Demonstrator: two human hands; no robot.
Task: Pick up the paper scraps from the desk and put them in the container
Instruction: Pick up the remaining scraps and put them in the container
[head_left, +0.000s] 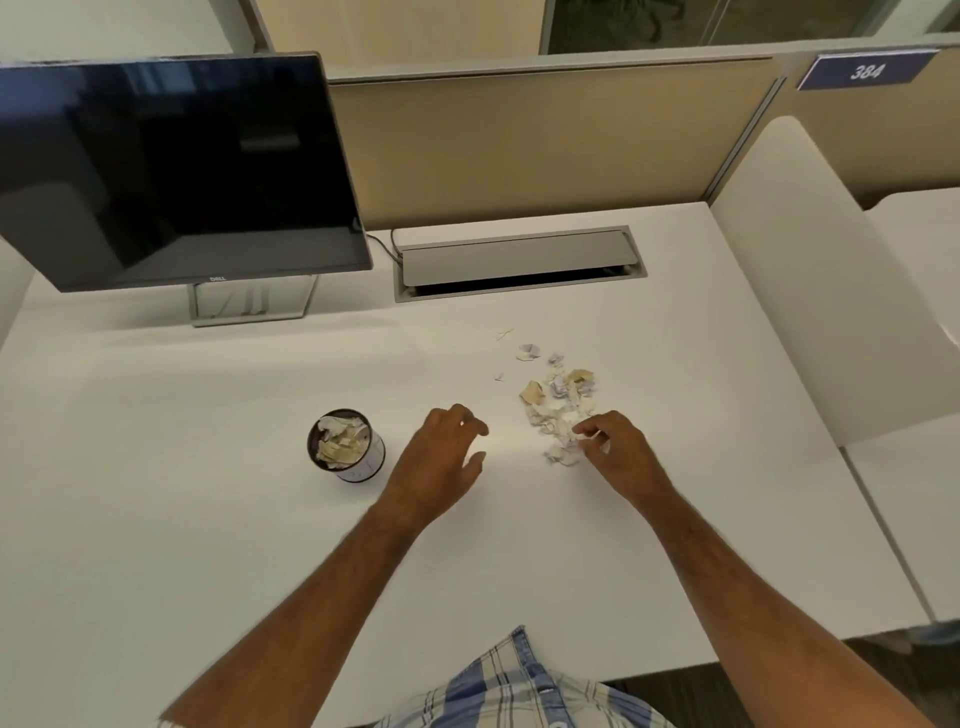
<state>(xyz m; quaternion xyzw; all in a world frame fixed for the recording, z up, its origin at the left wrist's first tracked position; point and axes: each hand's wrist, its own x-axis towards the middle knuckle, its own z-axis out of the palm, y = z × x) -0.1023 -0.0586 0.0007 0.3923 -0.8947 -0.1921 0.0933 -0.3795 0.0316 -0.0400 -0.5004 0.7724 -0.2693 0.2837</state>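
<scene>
A pile of torn paper scraps (558, 397), white, tan and pale purple, lies on the white desk (208, 493) right of centre. A small round container (345, 446) with a dark rim stands left of centre, holding several scraps. My right hand (615, 449) rests at the pile's near edge, its thumb and fingers pinched on a small white paper scrap. My left hand (441, 457) hovers between the container and the pile, fingers spread and curled, holding nothing.
A dark monitor (176, 171) on a stand occupies the back left. A grey cable hatch (519, 262) sits in the desk at the back centre. Beige partition panels close off the rear, and a white divider (831, 291) borders the right side.
</scene>
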